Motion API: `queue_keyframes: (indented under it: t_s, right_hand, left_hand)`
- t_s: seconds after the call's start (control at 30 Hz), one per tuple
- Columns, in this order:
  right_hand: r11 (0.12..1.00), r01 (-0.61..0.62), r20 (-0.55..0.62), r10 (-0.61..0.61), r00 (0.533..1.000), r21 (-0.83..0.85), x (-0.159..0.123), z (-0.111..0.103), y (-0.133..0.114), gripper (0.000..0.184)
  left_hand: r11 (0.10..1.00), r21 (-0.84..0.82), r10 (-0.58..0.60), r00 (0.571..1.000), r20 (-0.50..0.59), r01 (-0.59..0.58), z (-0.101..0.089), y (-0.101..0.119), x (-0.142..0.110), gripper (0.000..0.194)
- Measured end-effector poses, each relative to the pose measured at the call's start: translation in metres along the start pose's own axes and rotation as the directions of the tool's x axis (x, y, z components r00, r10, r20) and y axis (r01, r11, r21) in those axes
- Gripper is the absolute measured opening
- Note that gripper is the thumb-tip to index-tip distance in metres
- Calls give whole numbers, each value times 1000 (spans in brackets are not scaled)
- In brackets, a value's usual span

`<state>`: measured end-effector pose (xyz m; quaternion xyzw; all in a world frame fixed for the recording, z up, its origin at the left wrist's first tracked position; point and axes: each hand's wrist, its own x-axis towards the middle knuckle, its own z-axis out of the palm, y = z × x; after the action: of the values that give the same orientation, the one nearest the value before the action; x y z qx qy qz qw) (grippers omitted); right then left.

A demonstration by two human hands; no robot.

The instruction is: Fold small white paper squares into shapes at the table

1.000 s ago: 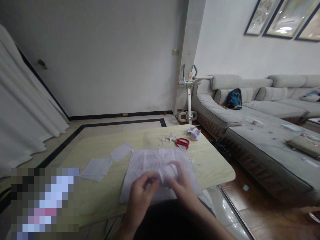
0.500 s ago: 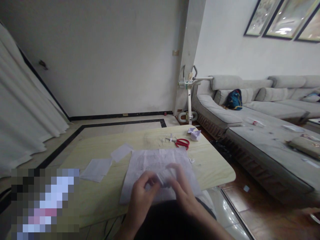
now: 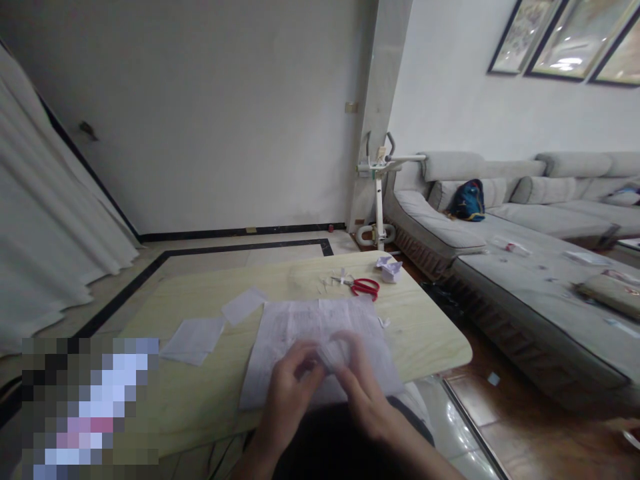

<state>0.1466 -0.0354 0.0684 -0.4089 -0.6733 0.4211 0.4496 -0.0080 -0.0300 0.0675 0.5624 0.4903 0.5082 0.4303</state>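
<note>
A small folded piece of white paper (image 3: 333, 355) is between my two hands, over a large creased printed sheet (image 3: 295, 320) on the table. My left hand (image 3: 299, 377) pinches its left side with thumb and fingers. On the other side my right hand (image 3: 361, 377) grips it, thumb in front and fingers curled behind. Motion blurs the fingertips and hides the paper's exact shape. Beyond the sheet lie red-handled scissors (image 3: 365, 288) beside thin paper scraps (image 3: 325, 283).
Cut paper squares (image 3: 195, 340) and a single square (image 3: 244, 305) lie to the left on the wooden table (image 3: 220, 407). Folded paper shapes (image 3: 391, 270) sit near the far right corner. A grey sofa (image 3: 530, 287) stands to the right. A pixelated patch covers the lower left.
Both hands stay over the sheet with the folded paper between them. The right fingers have drawn in slightly around it.
</note>
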Motion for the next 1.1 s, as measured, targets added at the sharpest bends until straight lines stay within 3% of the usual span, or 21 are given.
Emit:
queue_keyframes:
  t_s: [0.33, 0.57, 0.73, 0.93, 1.1]
  right_hand:
    - [991, -13, 95, 0, 996, 129, 2, -7, 0, 38]
    - [994, -58, 239, 34, 970, 98, 2, -15, 0, 49]
    - [995, -70, 224, 52, 973, 73, 3, -14, 3, 62]
    - [997, -49, 190, 38, 981, 54, 3, -7, 8, 70]
    - [999, 6, -8, -7, 1000, -53, 6, -3, 14, 57]
  left_hand:
    - [982, -104, -153, 987, 38, 157, 1, 3, 1, 21]
    - [956, -207, -214, 977, 5, 210, 3, -3, 1, 20]
    - [928, -310, -202, 979, 39, 204, 7, -9, -2, 21]
    - [889, -417, -247, 965, -91, 188, 12, -17, -6, 29]
    - [899, -422, -204, 966, -161, 119, 9, -14, -2, 23]
